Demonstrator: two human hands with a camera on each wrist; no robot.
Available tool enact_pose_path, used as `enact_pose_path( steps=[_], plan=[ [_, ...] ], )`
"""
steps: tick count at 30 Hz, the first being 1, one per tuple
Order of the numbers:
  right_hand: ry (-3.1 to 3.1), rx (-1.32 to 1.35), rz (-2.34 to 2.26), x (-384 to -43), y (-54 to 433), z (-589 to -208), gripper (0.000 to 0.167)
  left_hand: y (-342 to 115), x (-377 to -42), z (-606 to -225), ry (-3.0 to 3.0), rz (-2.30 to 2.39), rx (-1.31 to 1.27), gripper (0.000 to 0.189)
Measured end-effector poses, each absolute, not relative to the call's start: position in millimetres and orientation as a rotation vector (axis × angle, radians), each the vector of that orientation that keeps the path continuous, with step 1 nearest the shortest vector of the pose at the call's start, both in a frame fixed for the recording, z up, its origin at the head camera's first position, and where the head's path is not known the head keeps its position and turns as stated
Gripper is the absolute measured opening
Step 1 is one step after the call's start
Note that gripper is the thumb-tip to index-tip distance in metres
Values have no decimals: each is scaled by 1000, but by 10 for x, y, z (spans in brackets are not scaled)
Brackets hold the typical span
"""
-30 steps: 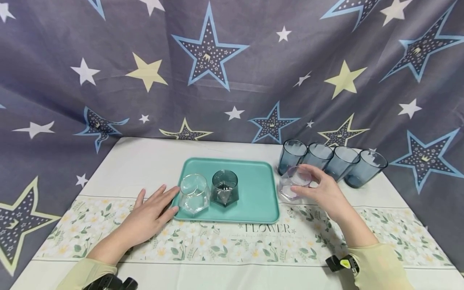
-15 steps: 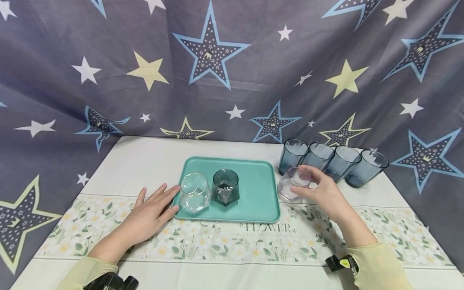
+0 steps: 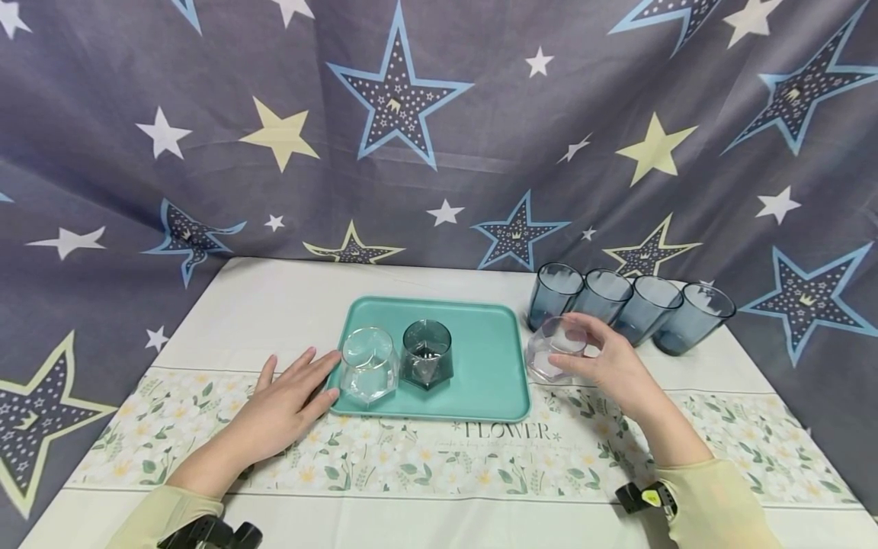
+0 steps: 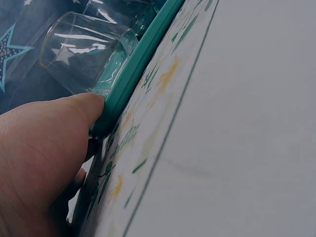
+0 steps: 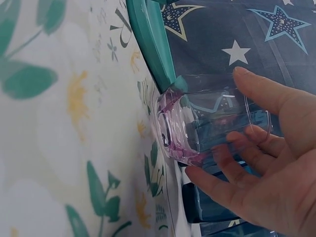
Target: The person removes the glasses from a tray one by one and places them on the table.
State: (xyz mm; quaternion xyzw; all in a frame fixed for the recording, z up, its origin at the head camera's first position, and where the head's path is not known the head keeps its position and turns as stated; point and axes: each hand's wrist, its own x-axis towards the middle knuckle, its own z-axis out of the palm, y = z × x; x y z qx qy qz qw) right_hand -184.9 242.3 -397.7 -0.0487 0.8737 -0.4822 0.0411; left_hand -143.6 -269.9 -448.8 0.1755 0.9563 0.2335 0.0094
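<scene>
Hardly a shift this past second, so the work seems paused: the right grip (image 3: 612,364) pinches the pinkish glass (image 3: 546,349), apparently on the bench (image 3: 274,305), just beside the tray (image 3: 483,358). Left grip (image 3: 284,412), fingers spread, touches the left rim. Flat tray stretches right of the dark glass (image 3: 427,358); blue tumblers (image 3: 552,296) crowd behind.

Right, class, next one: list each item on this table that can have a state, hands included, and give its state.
Teal tray: flat, carrying two glasses.
Clear glass: upright, on the tray.
Grey glass: upright, on the tray.
Pink-tinted glass: upright, beside the tray, held.
Four blue glasses: upright, in a row.
Left hand: touching the tray.
Right hand: gripping the pink-tinted glass.
</scene>
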Motion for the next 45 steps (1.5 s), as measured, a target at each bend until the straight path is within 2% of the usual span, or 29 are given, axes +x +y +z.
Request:
enact_pose_path(
  steps=[8, 23, 36, 45],
  plan=[
    [2672, -179, -1488, -1873, 2428, -4007, 85, -2708, -1438, -4503, 2983, 726, 544, 68],
    [2613, -225, -1566, -1844, 2416, -3966, 92, -2697, -1432, -4487, 2972, 737, 546, 69],
    [2685, -325, -1605, -1846, 2356, -3668, 87, -2703, -1438, -4476, 2979, 750, 568, 66],
    [2626, -398, -1700, -1817, 2149, -3477, 87, -2706, -1442, -4487, 2977, 751, 565, 67]
  ],
)
